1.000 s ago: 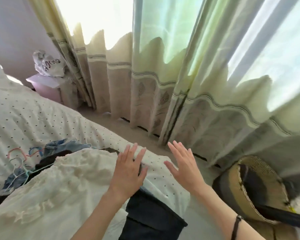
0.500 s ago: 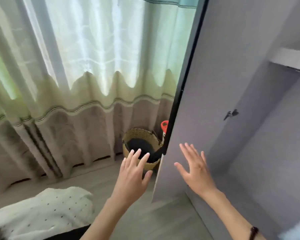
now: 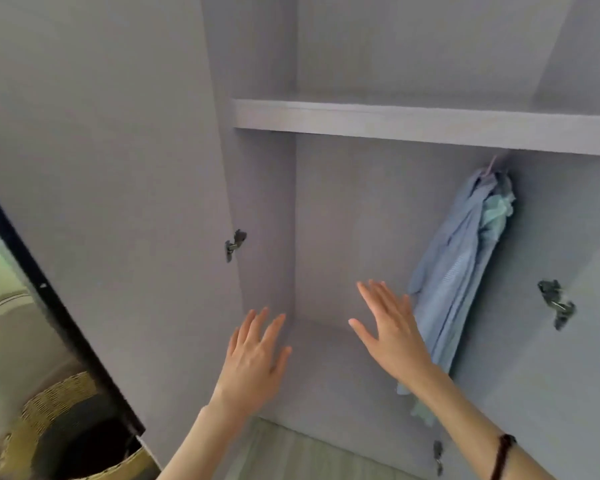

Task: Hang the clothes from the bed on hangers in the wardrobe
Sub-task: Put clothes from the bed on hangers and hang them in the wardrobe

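The view has turned from the curtain to the open wardrobe (image 3: 361,220). The left hand (image 3: 253,362) and right hand (image 3: 392,337) are spread wide, holding nothing, maybe because 1 blue shirt (image 3: 461,265) already hangs inside.

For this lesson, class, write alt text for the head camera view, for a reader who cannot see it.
Two empty open hands, left hand and right hand, reach toward an open grey wardrobe. Inside, a blue shirt hangs at the right under a shelf. A woven basket stands at lower left, beyond the wardrobe door.
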### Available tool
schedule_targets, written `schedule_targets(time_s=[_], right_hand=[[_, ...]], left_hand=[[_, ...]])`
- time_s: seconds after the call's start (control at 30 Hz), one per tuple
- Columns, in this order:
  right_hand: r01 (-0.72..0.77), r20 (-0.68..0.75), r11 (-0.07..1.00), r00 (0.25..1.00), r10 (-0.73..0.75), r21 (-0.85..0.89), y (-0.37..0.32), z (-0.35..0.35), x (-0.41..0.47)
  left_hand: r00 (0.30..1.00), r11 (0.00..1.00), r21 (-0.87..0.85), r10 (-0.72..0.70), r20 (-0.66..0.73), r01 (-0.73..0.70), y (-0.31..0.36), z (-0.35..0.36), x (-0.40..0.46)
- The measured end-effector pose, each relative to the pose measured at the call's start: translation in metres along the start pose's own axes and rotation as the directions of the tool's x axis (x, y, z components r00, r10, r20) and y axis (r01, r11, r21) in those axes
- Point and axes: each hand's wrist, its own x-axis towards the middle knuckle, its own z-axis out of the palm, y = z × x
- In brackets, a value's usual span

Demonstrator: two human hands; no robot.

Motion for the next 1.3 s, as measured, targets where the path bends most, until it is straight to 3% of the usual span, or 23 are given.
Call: schedule_targets(time_s=[0.3,0.53,0.63,0.8,0.97,1.13,1.3], right_hand=[[-0.35,-0.052,0.934,0.936,0.347,-0.073,0.077,-0.013,-0.01],[-0.479,-0.099,0.877,0.875,0.474,-0.04,0.149,-0.018,0.002],[-0.488,-0.101,0.872,0.867,0.489,0.036,0.185,-0.022,0.032],[-0.521,-0.081,0.789,0.816,0.572,0.328,0.247,-0.039,0.09],[-0.558,0.007,0.581,0.725,0.689,0.593,0.286,-0.058,0.137],[-0.549,0.046,0.477,0.688,0.724,0.686,0.314,-0.065,0.179],[-0.556,0.01,0.566,0.719,0.695,0.609,0.322,-0.072,0.212]], left_hand=[[0.928,0.947,-0.179,0.302,0.217,-0.266,0.055,0.062,0.096],[0.846,0.916,-0.183,0.401,0.352,-0.357,0.114,0.107,0.152],[0.866,0.904,-0.267,0.406,0.293,-0.334,0.141,0.129,0.193],[0.903,0.827,-0.457,0.416,0.104,-0.329,0.207,0.145,0.276],[0.919,0.755,-0.61,0.378,0.107,-0.24,0.265,0.169,0.327],[0.943,0.742,-0.649,0.313,0.116,-0.167,0.293,0.192,0.35],[0.952,0.71,-0.684,0.296,0.076,-0.166,0.298,0.202,0.356]])
